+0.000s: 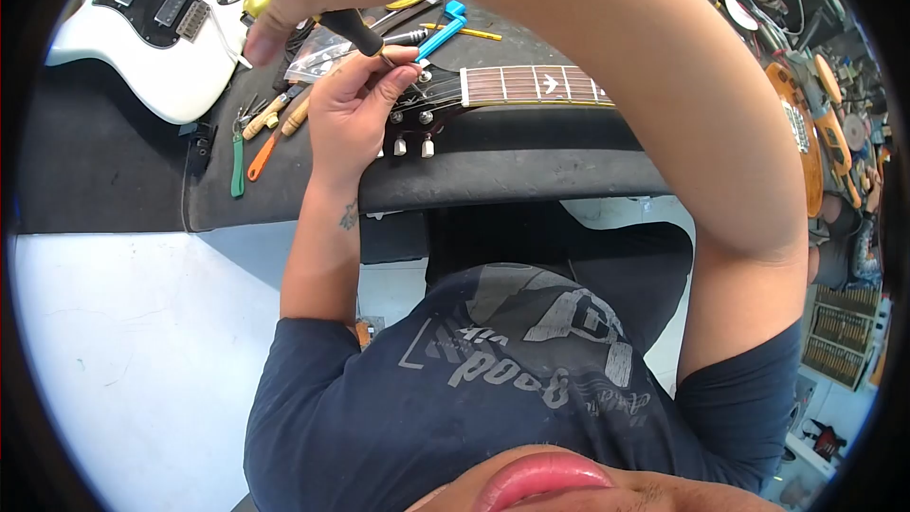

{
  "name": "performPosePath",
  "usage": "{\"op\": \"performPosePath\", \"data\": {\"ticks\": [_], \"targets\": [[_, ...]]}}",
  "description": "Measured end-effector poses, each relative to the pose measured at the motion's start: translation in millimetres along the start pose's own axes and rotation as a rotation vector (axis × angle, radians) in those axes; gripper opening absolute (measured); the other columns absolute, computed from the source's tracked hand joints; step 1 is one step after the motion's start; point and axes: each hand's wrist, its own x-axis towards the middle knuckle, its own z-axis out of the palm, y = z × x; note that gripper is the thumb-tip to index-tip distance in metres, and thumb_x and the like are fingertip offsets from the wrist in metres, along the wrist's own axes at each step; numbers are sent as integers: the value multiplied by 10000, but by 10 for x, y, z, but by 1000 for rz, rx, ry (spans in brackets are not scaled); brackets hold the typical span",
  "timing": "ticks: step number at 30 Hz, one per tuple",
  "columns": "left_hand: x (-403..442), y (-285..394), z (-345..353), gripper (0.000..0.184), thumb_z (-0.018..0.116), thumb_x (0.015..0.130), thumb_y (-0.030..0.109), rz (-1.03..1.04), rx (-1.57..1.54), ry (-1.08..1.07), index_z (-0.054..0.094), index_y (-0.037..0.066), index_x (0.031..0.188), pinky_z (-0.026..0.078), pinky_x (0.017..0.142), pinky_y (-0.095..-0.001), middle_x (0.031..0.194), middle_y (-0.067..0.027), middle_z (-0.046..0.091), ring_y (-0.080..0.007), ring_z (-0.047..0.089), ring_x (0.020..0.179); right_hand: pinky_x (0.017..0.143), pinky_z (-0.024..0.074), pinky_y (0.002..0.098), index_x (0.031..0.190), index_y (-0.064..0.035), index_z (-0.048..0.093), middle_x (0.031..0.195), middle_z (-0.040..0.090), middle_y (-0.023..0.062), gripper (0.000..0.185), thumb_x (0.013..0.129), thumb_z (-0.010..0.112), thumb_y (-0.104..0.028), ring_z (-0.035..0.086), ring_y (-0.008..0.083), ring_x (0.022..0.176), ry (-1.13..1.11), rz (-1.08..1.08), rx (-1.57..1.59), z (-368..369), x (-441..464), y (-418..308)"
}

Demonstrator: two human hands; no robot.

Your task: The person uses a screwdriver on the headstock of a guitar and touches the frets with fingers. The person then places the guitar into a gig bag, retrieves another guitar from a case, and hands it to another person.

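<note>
A guitar neck (512, 85) with a bird-shaped inlay lies across the dark bench, its black headstock (438, 91) pointing left. Pale tuner buttons (427, 146) stick out along the headstock's near side. My right hand (275, 5) reaches over from above, closed on the black handle of a screwdriver (353, 32) that slants down to the right. At the headstock's end my left hand (355, 109) is closed, thumb and forefinger pinched around the lower end of the screwdriver. The screwdriver's tip is hidden by these fingers.
A white electric guitar body (161, 28) lies at the upper left. Nearby are a green-handled tool (238, 166), an orange-handled tool (261, 159), wooden-handled tools (265, 118), a blue string winder (443, 33) and a pencil (479, 34). Cluttered tools and a brown guitar (801, 142) stand at right.
</note>
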Motion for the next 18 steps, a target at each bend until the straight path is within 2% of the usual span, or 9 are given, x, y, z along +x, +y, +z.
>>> {"op": "performPosePath", "data": {"ticks": [4,6,9,10,14,17,18], "targets": [[13,75,-35,226,699,1052,44,-72,19,-30,746,-29,1260,576,914,-266,1070,-86,773,-134,732,998,847,624,416,1044,-60,852,994,814,156,232,917,756,-228,783,313,944,-96,261,-95,-46,84,-272],[12,95,-32,228,685,1060,44,-63,25,-43,740,-33,1267,580,918,-270,1078,-95,778,-133,734,992,836,615,416,1052,-63,855,985,811,157,210,901,767,-180,778,294,955,-78,234,20,-80,70,-272],[12,98,26,234,682,1058,34,-23,-101,-31,735,-34,1275,586,904,-274,1071,-99,776,-134,737,981,830,626,409,1058,-61,854,996,815,161,285,868,830,-272,792,300,946,-68,2,-34,-47,50,-17],[2,87,41,237,684,1055,29,-7,-165,-20,734,-34,1278,588,896,-274,1065,-98,775,-135,738,978,831,631,410,1057,-58,853,995,815,164,322,859,847,-311,796,305,941,-60,33,-70,-25,48,18],[-7,-51,-23,289,711,1040,43,29,-37,9,709,-48,1314,610,919,-325,1022,-124,784,-186,755,1013,842,643,429,1042,-16,842,987,809,196,466,854,863,-442,798,354,927,-64,198,-129,25,118,-146],[-5,-18,-53,286,709,1040,38,15,10,11,710,-47,1313,606,902,-308,1029,-119,777,-174,753,998,888,628,440,1045,-25,842,1024,808,197,345,895,801,-334,788,357,984,-42,211,-76,25,71,-155],[0,20,-57,276,699,1044,30,-9,-5,10,713,-49,1308,599,896,-293,1033,-112,771,-162,750,991,901,621,440,1051,-27,841,1036,807,194,313,896,786,-293,785,351,999,-21,147,-5,36,32,-57]]}}
